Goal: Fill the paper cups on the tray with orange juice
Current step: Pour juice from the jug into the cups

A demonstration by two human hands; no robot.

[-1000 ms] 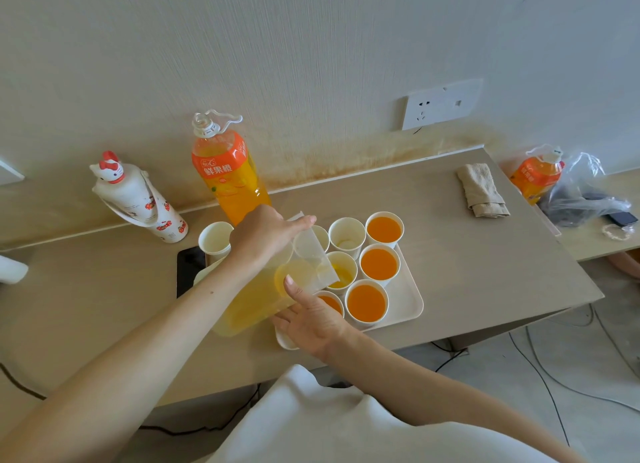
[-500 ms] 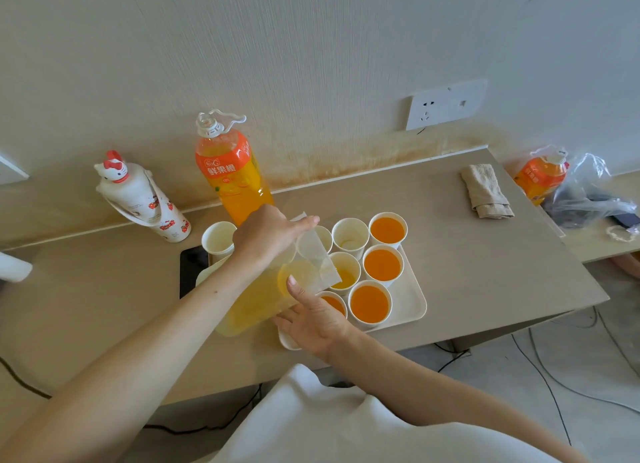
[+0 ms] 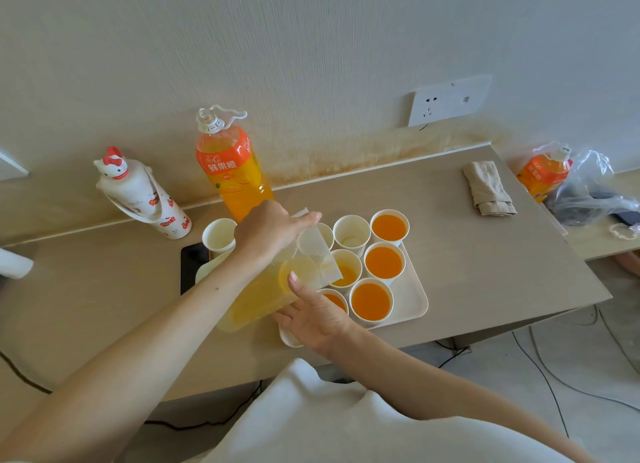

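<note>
Left hand (image 3: 266, 234) gripped the tilted pitcher (image 3: 263, 300); right hand (image 3: 317, 319), fingers straight, steadied its side. Spout was over the middle cup (image 3: 346, 272) on the tray (image 3: 414, 298) near the bench's (image 3: 485, 272) front edge, cup partly filled. Four full cups (image 3: 383, 262) — roughly half done. The back cup (image 3: 351, 236) held a trace; another was hidden by the pitcher.

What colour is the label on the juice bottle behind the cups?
Orange label with white characters; head view.
</note>
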